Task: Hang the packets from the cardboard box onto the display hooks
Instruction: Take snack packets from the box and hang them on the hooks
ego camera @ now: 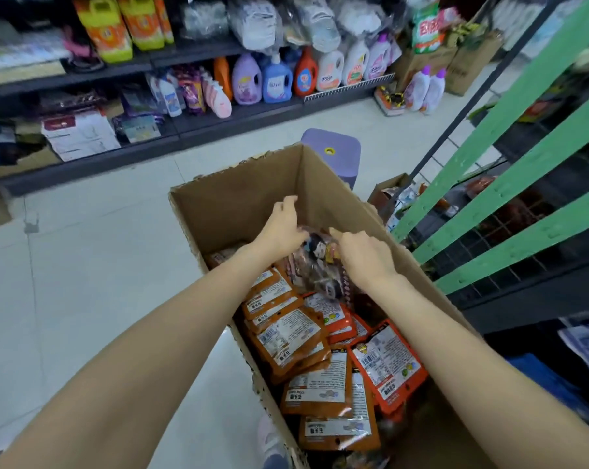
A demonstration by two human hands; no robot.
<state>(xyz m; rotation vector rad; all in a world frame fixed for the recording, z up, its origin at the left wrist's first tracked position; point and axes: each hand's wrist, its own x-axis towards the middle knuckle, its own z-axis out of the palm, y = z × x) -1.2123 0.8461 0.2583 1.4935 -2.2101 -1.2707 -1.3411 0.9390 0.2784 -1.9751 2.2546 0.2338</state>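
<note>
Cardboard, brown and open-topped, makes up the tall box (239,198) that fills the middle of our view, and we judge the job to be near its start. Both our hands are down inside it at about twelve o'clock from the pile. Our left hand (281,225) and our right hand (364,253) meet on a clear plastic packet printed with a cartoon figure (317,255); the grip of each looks curled onto its top edge, though the fingertips are partly hidden behind the film. Below them, toward six o'clock, lie many flat orange foil packets with white label panels (288,340), heaped loosely and overlapping, so the box is still well stocked. Off at three o'clock stands the dark wire display rack crossed by green metal strips (509,184); we can make out some reddish goods behind its mesh, but no hook plainly enough to say what already hangs there. Lifting, carrying and hanging all remain.
</note>
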